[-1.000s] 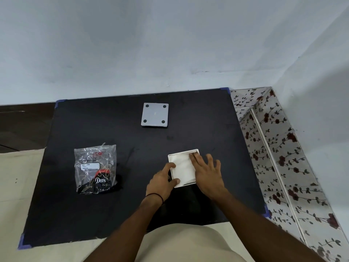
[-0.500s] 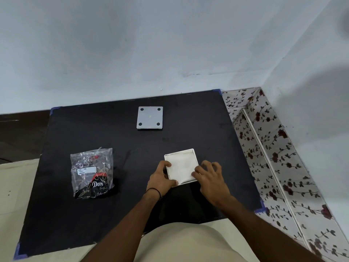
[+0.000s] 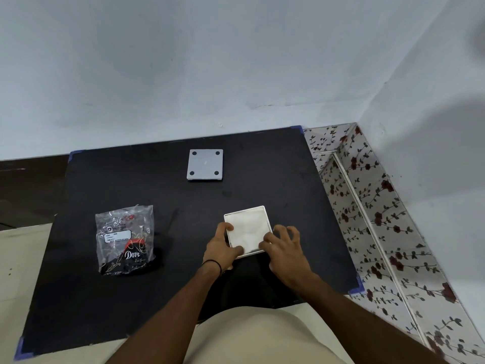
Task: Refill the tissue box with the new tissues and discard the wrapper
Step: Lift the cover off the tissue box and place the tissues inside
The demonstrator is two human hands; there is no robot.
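A white square tissue box (image 3: 264,210) lies open on the black mat (image 3: 105,298), with white tissues (image 3: 248,229) filling it. My left hand (image 3: 221,249) grips its left and near edge, thumb on the rim. My right hand (image 3: 284,248) holds the near right corner, fingers curled against the side. The box's grey lid (image 3: 205,164), with black dots at its corners, lies flat farther back on the mat. The clear plastic wrapper (image 3: 124,239), printed "Dove", lies crumpled on the mat to the left.
The mat sits on a pale floor against a light blue wall (image 3: 210,74). A floral-patterned skirting (image 3: 367,219) runs along the right side, close to the mat's right edge. My knee in beige cloth (image 3: 262,337) fills the near middle.
My right hand has slid off the top of the tissues down to the box's near right corner. My left hand stays on the left edge. The view shifted slightly.
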